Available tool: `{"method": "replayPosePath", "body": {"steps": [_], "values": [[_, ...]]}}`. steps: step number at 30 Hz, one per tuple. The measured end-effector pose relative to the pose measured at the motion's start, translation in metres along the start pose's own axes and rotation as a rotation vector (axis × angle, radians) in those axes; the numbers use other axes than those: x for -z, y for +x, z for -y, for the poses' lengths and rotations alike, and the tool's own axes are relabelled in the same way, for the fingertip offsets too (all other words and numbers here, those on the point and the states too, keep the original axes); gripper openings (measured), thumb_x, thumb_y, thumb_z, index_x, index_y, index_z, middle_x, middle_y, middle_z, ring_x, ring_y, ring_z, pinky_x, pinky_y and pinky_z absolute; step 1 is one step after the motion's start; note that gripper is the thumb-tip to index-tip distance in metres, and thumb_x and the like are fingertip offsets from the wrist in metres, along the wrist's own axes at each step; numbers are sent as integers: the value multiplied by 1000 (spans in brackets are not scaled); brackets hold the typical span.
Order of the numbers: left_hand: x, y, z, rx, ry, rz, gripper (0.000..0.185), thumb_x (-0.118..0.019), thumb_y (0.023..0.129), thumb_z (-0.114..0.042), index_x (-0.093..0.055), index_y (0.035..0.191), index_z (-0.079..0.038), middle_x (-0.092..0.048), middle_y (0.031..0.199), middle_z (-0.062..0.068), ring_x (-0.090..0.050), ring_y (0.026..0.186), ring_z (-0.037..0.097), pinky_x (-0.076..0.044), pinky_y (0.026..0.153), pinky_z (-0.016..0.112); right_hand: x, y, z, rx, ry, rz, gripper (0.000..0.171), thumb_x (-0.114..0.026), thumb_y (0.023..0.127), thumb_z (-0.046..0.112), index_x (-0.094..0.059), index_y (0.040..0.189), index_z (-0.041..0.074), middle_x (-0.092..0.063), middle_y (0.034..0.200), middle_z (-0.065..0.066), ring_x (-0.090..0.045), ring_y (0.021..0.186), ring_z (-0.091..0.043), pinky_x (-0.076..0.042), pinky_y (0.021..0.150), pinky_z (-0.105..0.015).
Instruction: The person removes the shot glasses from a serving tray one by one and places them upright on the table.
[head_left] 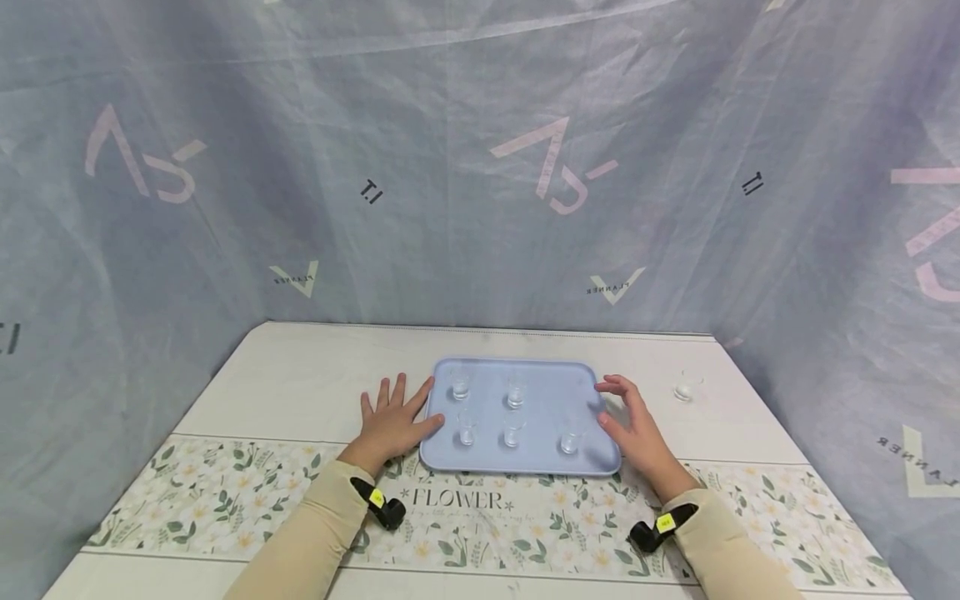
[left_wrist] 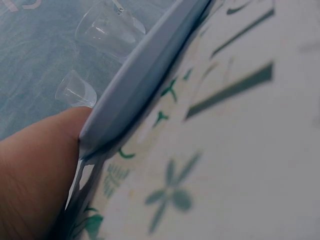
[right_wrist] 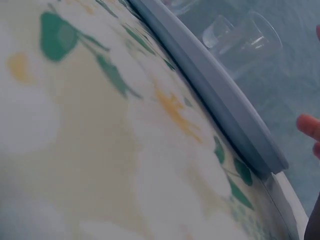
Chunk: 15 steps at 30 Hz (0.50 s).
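From the head camera, a pale blue rectangular plastic tray [head_left: 540, 377] with rounded corners sits on the table [head_left: 300, 383], its near edge over a white floral runner [head_left: 225, 492] printed with green leaves and the word FLOWER. Five small clear glass cups stand on the tray: two toward its far side [head_left: 461, 384] [head_left: 515, 390] and three along its near side [head_left: 467, 428] [head_left: 513, 431] [head_left: 570, 437]. A sixth small clear cup [head_left: 685, 387] stands on the bare table well to the right of the tray. The left hand [head_left: 392, 421] lies flat beside the tray's left edge, fingers spread and straight, thumb against the rim. The right hand [head_left: 633, 425] stands at the tray's right edge, fingers loosely bent over the far right corner and thumb near the rim, gripping nothing that shows. Both arms wear beige sleeves [head_left: 315, 533] with black wrist mounts. Grey fabric with pink marks hangs behind the table.

The left wrist camera shows what the head view cannot: the thumb [left_wrist: 40, 170] pressed right against the tray's rim [left_wrist: 145, 70], with two cups [left_wrist: 107, 27] [left_wrist: 76, 90] beyond it on the tray (blurred, very close).

The right wrist camera looks along the tray's rim [right_wrist: 220, 100] over the floral runner [right_wrist: 100, 125], with two cups [right_wrist: 247, 42] [right_wrist: 216, 31] on the tray; only a fingertip [right_wrist: 310, 126] shows, clear of the rim.
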<state>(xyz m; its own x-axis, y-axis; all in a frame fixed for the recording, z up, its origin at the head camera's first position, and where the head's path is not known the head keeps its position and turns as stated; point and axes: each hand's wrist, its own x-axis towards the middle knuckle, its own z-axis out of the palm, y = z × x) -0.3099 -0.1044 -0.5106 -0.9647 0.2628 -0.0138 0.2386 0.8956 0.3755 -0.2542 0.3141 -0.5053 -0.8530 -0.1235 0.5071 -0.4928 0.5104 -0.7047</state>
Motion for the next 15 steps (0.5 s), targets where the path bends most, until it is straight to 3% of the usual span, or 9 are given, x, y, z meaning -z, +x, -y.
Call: {"method": "replayPosePath", "body": {"steps": [2, 4, 7, 10, 12, 15], "values": [[-2, 0, 0, 4, 4, 5, 83, -42, 95, -72, -21, 163, -31, -1, 169, 20, 10, 152, 46, 13, 112, 71, -1, -2, 2, 30, 21, 36, 69, -66, 89, -4, -36, 150, 5, -56, 135, -24, -40, 134, -43, -15, 113, -70], [-1, 0, 0, 5, 6, 8, 82, -43, 95, -71, -21, 163, -31, -1, 168, 21, 10, 152, 47, 13, 112, 71, -2, -5, 4, 41, 24, 76, 71, -68, 88, -3, -35, 150, 5, -56, 134, -23, -41, 135, -43, -16, 117, -63], [0, 0, -1, 10, 12, 14, 81, -44, 95, -70, -20, 163, -32, -1, 169, 20, 9, 153, 46, 11, 112, 71, -5, -8, 9, 43, 29, 140, 71, -72, 88, 0, -35, 149, 4, -58, 132, -20, -43, 135, -39, -19, 120, -39], [2, -1, -2, 6, 23, 13, 80, -45, 96, -69, -20, 163, -33, -1, 169, 20, 8, 152, 46, 10, 112, 72, -7, -11, 12, 38, 36, 194, 70, -75, 88, 6, -37, 147, 3, -60, 131, -14, -46, 132, -35, -20, 112, -17], [3, -1, -2, 6, 33, 13, 80, -44, 96, -70, -19, 163, -33, -1, 169, 20, 8, 153, 46, 10, 112, 73, -10, -12, 12, 48, 33, 212, 69, -77, 88, 8, -39, 145, 2, -61, 129, -14, -48, 130, -34, -22, 109, -13], [3, -1, -2, 0, 29, 11, 81, -43, 96, -71, -20, 163, -32, -1, 168, 20, 9, 152, 47, 10, 112, 73, -11, -14, 12, 47, 26, 227, 67, -78, 87, 10, -41, 143, 5, -62, 128, -11, -51, 127, -32, -28, 109, -19]]}}
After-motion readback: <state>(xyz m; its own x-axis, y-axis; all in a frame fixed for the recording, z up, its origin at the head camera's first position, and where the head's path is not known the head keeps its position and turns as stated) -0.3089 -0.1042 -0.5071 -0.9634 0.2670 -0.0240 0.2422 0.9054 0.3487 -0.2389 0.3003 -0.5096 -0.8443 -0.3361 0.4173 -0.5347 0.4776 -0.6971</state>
